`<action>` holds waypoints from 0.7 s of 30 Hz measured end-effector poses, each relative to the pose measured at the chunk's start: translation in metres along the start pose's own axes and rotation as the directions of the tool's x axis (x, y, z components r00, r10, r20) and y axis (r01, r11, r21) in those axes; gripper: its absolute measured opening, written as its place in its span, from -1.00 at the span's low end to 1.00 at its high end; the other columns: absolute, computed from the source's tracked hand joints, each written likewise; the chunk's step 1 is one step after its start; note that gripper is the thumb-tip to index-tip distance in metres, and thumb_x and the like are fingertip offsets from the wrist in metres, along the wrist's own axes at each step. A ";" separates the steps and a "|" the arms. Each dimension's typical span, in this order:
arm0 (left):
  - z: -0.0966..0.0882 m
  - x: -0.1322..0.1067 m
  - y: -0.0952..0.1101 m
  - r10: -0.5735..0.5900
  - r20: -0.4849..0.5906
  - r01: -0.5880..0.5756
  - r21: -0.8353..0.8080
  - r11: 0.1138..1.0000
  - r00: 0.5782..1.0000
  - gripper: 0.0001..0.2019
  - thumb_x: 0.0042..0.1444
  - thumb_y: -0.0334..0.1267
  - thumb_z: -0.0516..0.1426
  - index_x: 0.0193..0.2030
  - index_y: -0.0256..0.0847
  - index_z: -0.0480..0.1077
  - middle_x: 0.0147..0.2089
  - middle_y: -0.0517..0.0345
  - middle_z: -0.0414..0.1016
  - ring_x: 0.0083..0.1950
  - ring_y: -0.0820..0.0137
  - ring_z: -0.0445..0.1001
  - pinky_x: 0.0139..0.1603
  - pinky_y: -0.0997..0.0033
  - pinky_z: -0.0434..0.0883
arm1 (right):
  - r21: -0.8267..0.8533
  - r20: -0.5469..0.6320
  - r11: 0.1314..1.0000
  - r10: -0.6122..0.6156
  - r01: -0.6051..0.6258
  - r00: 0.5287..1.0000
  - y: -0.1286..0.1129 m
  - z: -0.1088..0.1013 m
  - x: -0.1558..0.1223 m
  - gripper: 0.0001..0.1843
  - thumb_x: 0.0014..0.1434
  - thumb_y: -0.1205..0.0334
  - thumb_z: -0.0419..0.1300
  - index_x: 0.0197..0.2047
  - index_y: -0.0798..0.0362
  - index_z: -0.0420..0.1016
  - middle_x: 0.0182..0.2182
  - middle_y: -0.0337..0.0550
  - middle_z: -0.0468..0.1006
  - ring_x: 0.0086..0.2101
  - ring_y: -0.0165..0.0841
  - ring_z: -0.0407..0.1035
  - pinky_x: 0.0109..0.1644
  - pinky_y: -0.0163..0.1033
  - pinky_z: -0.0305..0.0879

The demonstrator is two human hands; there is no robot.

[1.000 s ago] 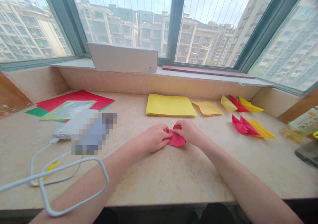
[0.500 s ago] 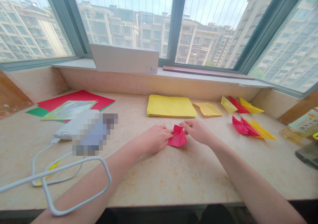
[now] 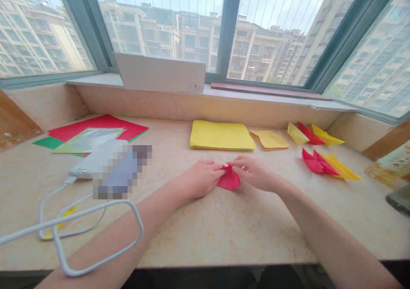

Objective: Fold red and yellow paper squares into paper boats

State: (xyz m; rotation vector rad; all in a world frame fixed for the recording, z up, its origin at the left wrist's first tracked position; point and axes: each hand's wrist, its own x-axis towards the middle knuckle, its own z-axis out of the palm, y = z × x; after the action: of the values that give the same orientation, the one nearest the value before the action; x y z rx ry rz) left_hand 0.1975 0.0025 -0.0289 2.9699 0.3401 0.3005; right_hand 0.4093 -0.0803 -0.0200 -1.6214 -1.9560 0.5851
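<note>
A small folded piece of red paper (image 3: 229,181) lies on the marble-patterned counter (image 3: 230,229), between my two hands. From the left, my left hand (image 3: 202,178) has its fingers closed together on the paper's left edge. My right hand (image 3: 252,173) pinches the upper right part of the paper with thumb and fingers. The top of the paper looks narrowed and creased between the fingertips. Just beyond my hands lies a stack of yellow paper (image 3: 222,135), and to its right a folded orange-yellow paper (image 3: 269,140).
At the right stand folded yellow and red paper boats (image 3: 320,163) and a bottle (image 3: 392,163). On the left are red sheets (image 3: 105,126), a white power bank (image 3: 99,159), a blurred-out object (image 3: 120,171) and a looped white cable (image 3: 96,208) near my left forearm. A white box (image 3: 162,73) leans by the window.
My right hand has moved slightly left and closed on the paper's top. The raised flap there is now pressed narrower. My left hand stays at the left edge.
</note>
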 end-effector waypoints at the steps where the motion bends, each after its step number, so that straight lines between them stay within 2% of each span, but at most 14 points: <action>1: 0.001 0.000 0.000 0.008 -0.008 -0.008 0.021 1.000 1.000 -0.69 0.34 -0.28 -0.08 0.04 -0.19 0.43 0.07 -0.01 0.50 0.02 0.19 0.41 0.07 0.16 0.31 | -0.009 -0.009 1.000 0.014 -0.014 1.000 -0.001 -0.001 -0.001 -0.66 0.29 0.24 0.05 0.03 -0.06 0.58 -0.16 -0.09 0.59 -0.23 -0.30 0.48 -0.18 -0.22 0.39; 4: 0.005 -0.001 -0.002 0.013 -0.025 -0.012 0.029 1.000 1.000 -0.66 0.35 -0.26 -0.08 0.13 -0.15 0.40 0.13 0.01 0.48 0.07 0.18 0.39 0.11 0.15 0.29 | -0.052 -0.073 0.997 0.053 -0.056 0.996 -0.005 -0.006 -0.003 -0.66 0.26 0.25 0.11 0.06 -0.03 0.54 -0.16 -0.08 0.58 -0.29 -0.33 0.47 -0.21 -0.24 0.38; 6: 0.006 -0.001 -0.002 0.008 -0.033 -0.007 0.020 1.000 0.999 -0.65 0.35 -0.26 -0.08 0.18 -0.13 0.37 0.16 0.01 0.46 0.08 0.18 0.39 0.12 0.15 0.29 | -0.091 -0.086 0.994 0.054 -0.062 0.995 -0.009 -0.010 -0.006 -0.71 0.23 0.26 0.14 -0.02 -0.01 0.57 -0.20 -0.10 0.58 -0.31 -0.34 0.45 -0.23 -0.25 0.36; 10: 0.005 -0.001 0.001 -0.010 -0.029 0.011 0.024 1.000 1.000 -0.66 0.33 -0.27 -0.06 0.16 -0.13 0.38 0.15 0.02 0.47 0.05 0.20 0.40 0.11 0.16 0.28 | -0.155 0.012 0.984 0.088 -0.086 0.996 -0.019 -0.019 -0.013 -0.83 0.21 0.22 0.17 -0.25 0.00 0.61 -0.37 -0.18 0.59 -0.39 -0.36 0.43 -0.32 -0.28 0.28; 15: 0.002 0.000 0.007 -0.038 -0.007 0.038 0.030 0.999 0.999 -0.67 0.28 -0.34 -0.01 0.12 -0.13 0.41 0.18 0.03 0.43 0.05 0.21 0.39 0.12 0.18 0.28 | -0.211 0.078 0.971 0.135 -0.116 0.988 -0.031 -0.024 -0.019 -0.65 0.27 0.03 0.10 -0.42 0.02 0.54 -0.51 -0.23 0.56 -0.49 -0.39 0.36 -0.44 -0.28 0.13; 17: 0.000 0.001 0.008 -0.045 -0.002 0.045 0.027 0.999 0.999 -0.67 0.27 -0.35 -0.01 0.11 -0.15 0.42 0.18 0.02 0.44 0.05 0.21 0.39 0.12 0.17 0.28 | -0.206 0.097 0.971 0.145 -0.123 0.985 -0.034 -0.023 -0.020 -0.66 0.26 0.01 0.12 -0.42 0.02 0.53 -0.51 -0.23 0.56 -0.49 -0.38 0.37 -0.44 -0.28 0.11; 21: -0.002 0.002 0.008 -0.055 -0.004 0.055 0.018 0.998 0.998 -0.69 0.29 -0.34 -0.03 0.05 -0.16 0.46 0.09 0.02 0.50 0.00 0.21 0.41 0.08 0.17 0.32 | -0.174 0.084 0.976 0.146 -0.130 0.986 -0.034 -0.016 -0.021 -0.81 0.10 0.07 0.29 -0.35 0.01 0.48 -0.46 -0.23 0.56 -0.45 -0.36 0.38 -0.44 -0.29 0.12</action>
State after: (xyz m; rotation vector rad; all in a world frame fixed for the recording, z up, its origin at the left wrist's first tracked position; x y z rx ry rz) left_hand 0.2006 -0.0048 -0.0256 2.9717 0.4263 0.2981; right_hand 0.3966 -0.1073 0.0110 -1.8775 -2.0196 0.5740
